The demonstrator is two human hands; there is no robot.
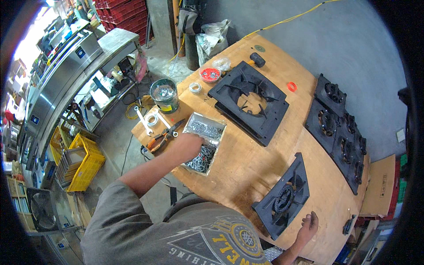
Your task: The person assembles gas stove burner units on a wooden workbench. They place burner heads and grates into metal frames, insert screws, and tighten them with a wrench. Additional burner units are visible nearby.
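My left hand (189,146) reaches into a metal box (209,171) at the left of the wooden table. Its fingers curl down over the loose bolts (202,160), and the fingertips are hidden. Smaller screws (204,129) fill the box's far compartment. My right hand (309,226) is low over the table's near right part, its thumb and fingers a little apart, with nothing visible between them. Just left of it lies a black burner plate (285,198) with a round ring in its middle. Pliers (164,138) with orange-and-black handles and wrenches (142,120) rest beside the box.
Farther back on the table are stacked black stove grates (251,99), a black mallet (257,59), a tub with red contents (210,74) and a bucket (164,95). More black burner panels (335,132) line the right side. A yellow crate (86,161) stands on the floor at left.
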